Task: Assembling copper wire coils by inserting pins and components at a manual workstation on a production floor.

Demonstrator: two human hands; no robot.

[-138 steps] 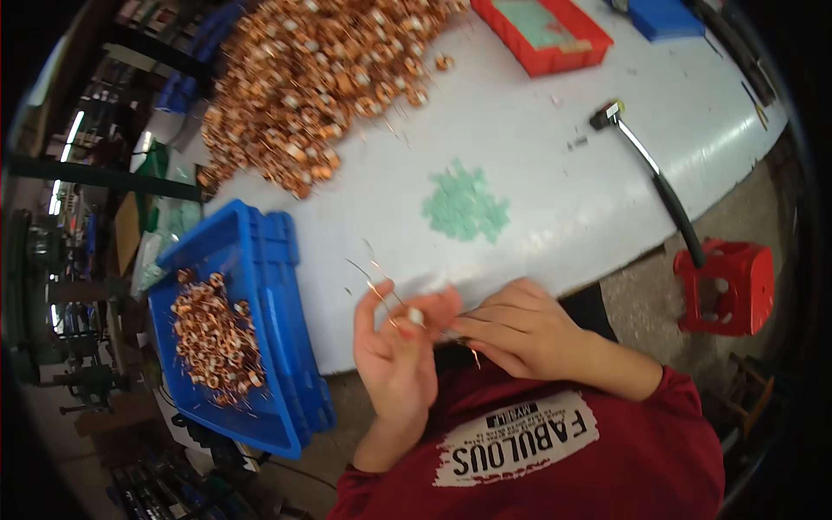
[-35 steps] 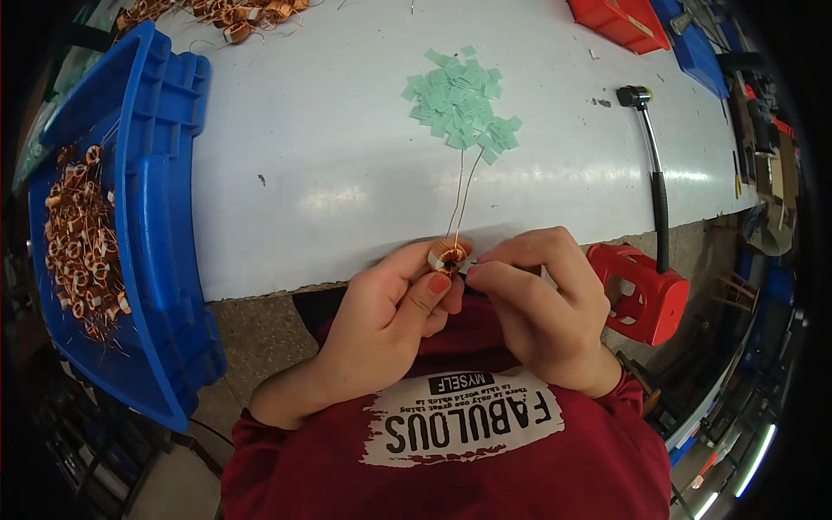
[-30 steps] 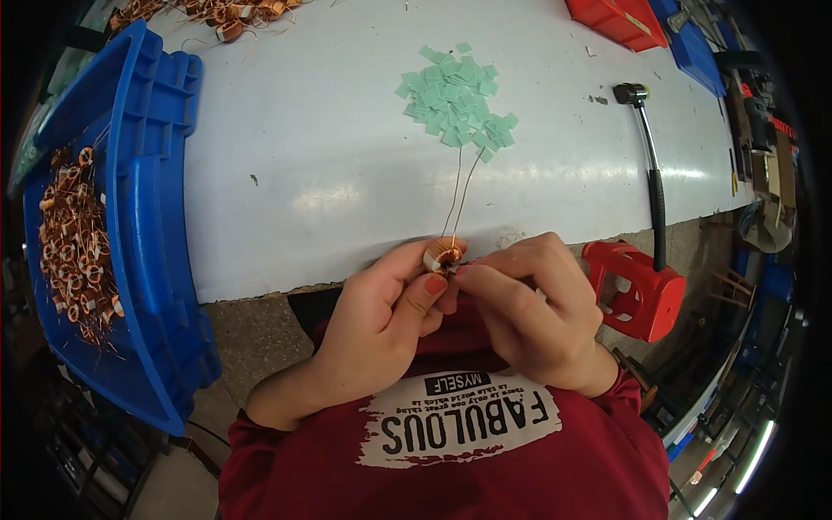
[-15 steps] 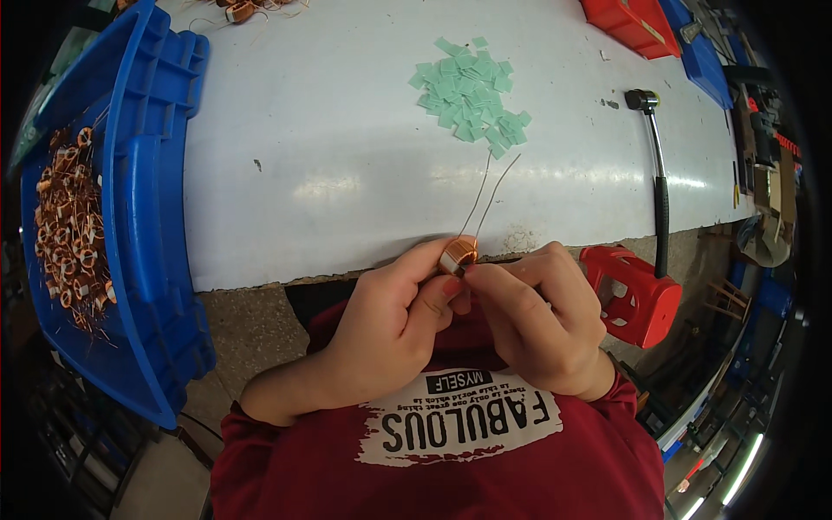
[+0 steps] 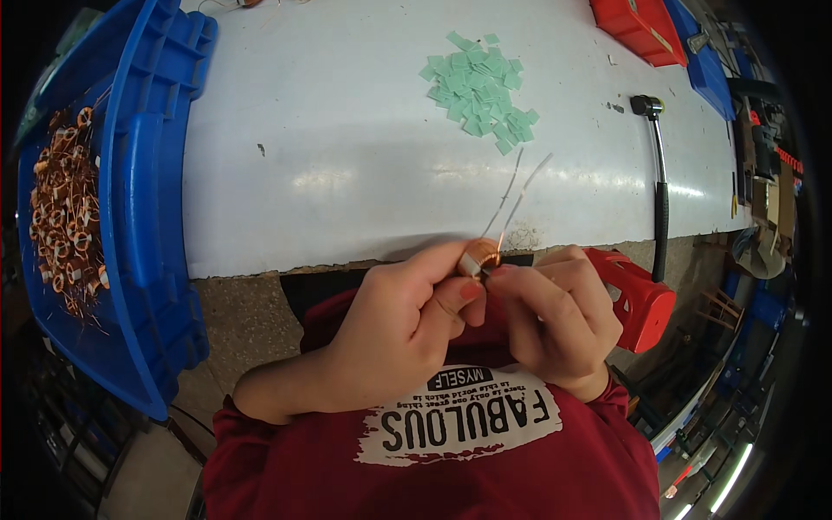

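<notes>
Both hands (image 5: 472, 316) w/ coil (image 5: 482, 256), leads now spread

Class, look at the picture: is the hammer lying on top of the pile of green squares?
No, the hammer lies on the white table, apart from the green squares.

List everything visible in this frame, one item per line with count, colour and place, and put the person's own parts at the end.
copper coil: one, copper with a pale wrap, pinched between both hands at the table edge; two thin wire leads stick up from it
green squares: a loose pile, pale green, far middle of the table
table: one, white, worn near edge
blue bin: one, left of the table, holding many copper coils
hammer: one, black handle, right side of the table
red tray: one, far right corner
red holder: one, below the table edge, right
left hand: bare, gripping the coil
right hand: bare, fingertips on the coil
shirt: dark red, printed
</notes>
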